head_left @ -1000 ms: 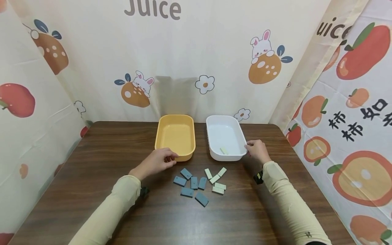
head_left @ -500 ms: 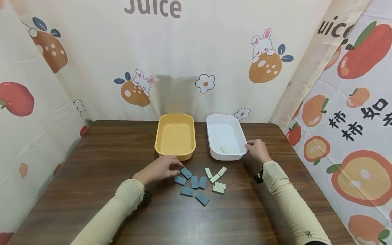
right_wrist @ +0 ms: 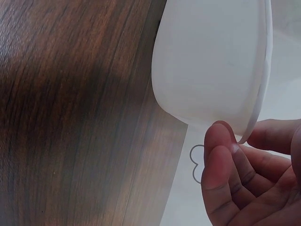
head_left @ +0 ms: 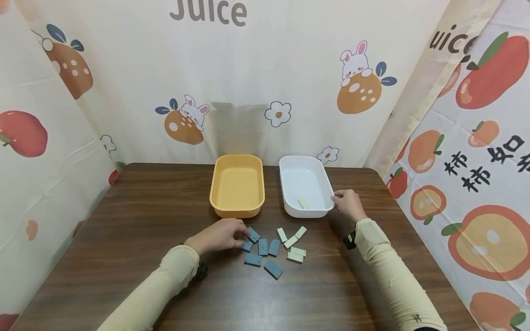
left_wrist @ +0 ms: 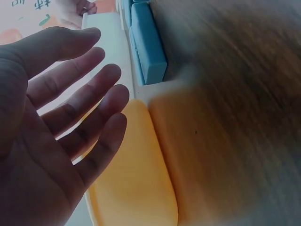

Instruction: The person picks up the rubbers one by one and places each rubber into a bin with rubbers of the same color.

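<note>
Left hand [head_left: 221, 235] moved nearer blue blocks [head_left: 262, 247] — partly hiding two — fingers [left_wrist: 111, 74] loosely spread, right hand [head_left: 348, 203] pinching white tray [head_left: 304, 177]

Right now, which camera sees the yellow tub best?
Head view: the yellow tub shows its whole rim and inside. The left wrist view shows just part, some behind the left hand. The right wrist view doesn't show it.

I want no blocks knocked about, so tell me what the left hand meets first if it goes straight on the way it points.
Probably the blue block nearest the yellow tray, right by the left hand. Depth is unclear in the head view, so the hand might pass above it.
</note>
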Motion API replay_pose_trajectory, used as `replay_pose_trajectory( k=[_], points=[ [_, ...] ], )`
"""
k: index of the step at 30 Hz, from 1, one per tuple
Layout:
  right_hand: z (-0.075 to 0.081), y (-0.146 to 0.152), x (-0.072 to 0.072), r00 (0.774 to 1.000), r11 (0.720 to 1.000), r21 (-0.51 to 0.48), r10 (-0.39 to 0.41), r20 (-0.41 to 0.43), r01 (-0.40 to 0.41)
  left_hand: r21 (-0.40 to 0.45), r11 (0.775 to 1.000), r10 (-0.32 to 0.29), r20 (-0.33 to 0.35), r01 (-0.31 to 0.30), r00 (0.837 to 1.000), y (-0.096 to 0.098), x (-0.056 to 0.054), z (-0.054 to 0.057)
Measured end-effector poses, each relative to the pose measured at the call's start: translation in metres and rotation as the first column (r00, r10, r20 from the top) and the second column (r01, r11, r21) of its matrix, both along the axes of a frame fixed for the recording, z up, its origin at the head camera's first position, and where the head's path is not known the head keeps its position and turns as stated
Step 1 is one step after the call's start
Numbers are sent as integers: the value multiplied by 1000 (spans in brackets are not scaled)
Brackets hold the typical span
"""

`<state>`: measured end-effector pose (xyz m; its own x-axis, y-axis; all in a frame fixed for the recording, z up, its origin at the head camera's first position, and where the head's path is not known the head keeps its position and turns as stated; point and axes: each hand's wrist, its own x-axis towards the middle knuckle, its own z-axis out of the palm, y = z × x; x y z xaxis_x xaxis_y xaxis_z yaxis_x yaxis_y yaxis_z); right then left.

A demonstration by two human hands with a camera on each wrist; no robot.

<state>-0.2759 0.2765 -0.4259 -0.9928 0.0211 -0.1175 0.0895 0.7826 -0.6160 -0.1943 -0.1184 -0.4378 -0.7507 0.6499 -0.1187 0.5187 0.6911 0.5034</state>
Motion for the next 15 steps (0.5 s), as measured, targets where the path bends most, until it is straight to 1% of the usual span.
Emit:
replay_pose_trajectory(
  k=[4,9,15],
  points=[
    [0,-1,1,1000,1000,3,1,2,-1,-25,1000,-6,-6,6,1000,1,2,-2],
    [-1,-2,3,1000,1000,15,1,-18,-1,-41,999,-13,12,13,1000,2,3,-5],
    [-1,-2,3,1000,1000,5,3,-17,-3,-62,998,-25,-15,24,1000,2,5,-7]
  ],
)
